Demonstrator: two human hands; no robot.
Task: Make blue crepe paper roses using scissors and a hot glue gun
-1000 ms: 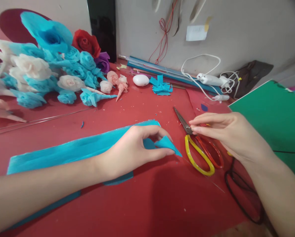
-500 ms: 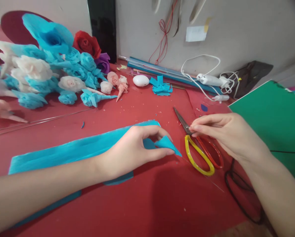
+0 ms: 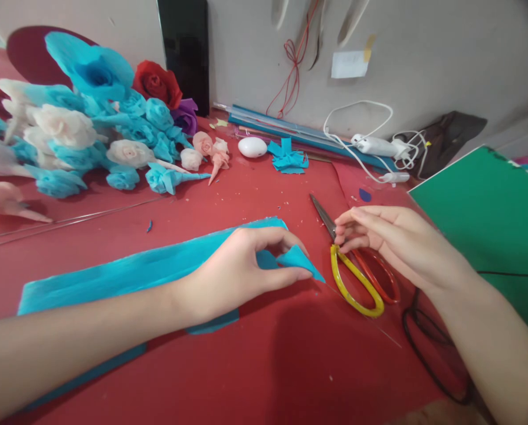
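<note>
Thumb and fingers of my left hand (image 3: 237,277) are closed on a small pointed piece of blue crepe paper (image 3: 295,258). Beneath that hand and forearm lies a long folded strip of blue crepe paper (image 3: 131,271). My right hand (image 3: 392,242) hovers over the scissors (image 3: 322,215), its fingers loosely bent and apart with nothing visible in them. The scissors lie on the red table, one handle yellow and one red. From near the tip of the small paper piece, a thin wire (image 3: 387,335) runs under the scissors' handles.
Paper flowers (image 3: 69,127) in blue, white, pink and red are heaped at back left, beside thin wires (image 3: 82,218). A white egg-shaped object (image 3: 252,147) and blue paper scraps (image 3: 288,156) sit at the back. White cables (image 3: 370,144), a green board (image 3: 480,206) and a black cord (image 3: 407,336) are rightward.
My right hand has loosened from a pinch, its fingers now farther apart near the scissors' pivot. My left hand and the paper piece stay nearly still.
</note>
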